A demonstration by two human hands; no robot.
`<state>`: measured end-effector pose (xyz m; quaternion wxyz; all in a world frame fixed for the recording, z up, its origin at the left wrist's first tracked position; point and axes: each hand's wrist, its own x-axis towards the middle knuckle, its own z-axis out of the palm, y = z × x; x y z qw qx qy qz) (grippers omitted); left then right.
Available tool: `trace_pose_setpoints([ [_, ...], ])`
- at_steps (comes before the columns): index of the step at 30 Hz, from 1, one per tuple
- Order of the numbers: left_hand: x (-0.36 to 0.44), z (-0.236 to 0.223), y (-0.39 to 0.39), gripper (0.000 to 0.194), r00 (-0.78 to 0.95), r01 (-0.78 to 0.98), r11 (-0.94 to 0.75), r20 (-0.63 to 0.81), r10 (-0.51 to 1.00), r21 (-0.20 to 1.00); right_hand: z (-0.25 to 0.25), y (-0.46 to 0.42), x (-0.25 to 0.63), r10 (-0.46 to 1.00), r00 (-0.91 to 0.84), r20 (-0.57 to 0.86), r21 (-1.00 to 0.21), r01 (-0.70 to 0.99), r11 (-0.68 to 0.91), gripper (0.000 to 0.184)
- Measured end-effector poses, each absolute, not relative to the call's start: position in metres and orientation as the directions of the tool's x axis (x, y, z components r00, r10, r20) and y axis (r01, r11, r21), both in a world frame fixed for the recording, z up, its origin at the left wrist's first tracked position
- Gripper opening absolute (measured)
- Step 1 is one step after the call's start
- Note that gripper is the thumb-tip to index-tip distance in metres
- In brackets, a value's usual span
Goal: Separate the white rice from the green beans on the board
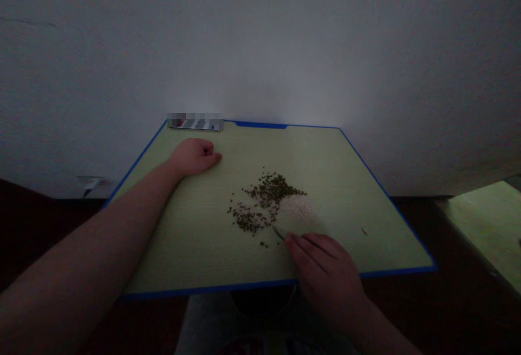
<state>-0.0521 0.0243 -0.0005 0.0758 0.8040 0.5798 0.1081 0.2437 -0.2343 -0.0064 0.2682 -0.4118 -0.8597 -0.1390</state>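
My left hand (195, 157) rests on the pale green cutting board (203, 235) near its far edge, fingers curled with nothing visible in them. My right hand (325, 273) lies at the board's near edge, holding a thin pointed tool (278, 232), perhaps tweezers. The tool's tip is close to a scattered heap of small dark green seeds (264, 197). Touching that heap is a mound of fine whitish grains (296, 211), just beyond my right fingers. One dark speck (363, 231) lies apart to the right.
A partly blurred box (195, 122) stands at the board's far edge, against a white wall (260, 35). A white plug (91, 184) sits low on the wall at left. Another pale green surface (484, 230) shows at the right, beyond a dark table (411, 235).
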Motion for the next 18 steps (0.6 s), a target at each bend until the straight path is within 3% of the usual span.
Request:
trace_pose_setpoints([
  [7,-0.053,-0.002,0.024,0.036,0.304,0.912,-0.321,0.102,0.947,0.254,-0.010,-0.228,0.253,0.670,-0.476,0.570,0.027,0.826,0.564,0.034],
  [18,-0.054,-0.003,0.025,0.036,0.303,0.913,-0.321,0.107,0.947,0.253,-0.005,-0.225,0.250,0.676,-0.471,0.566,-0.087,0.782,0.618,0.040],
])
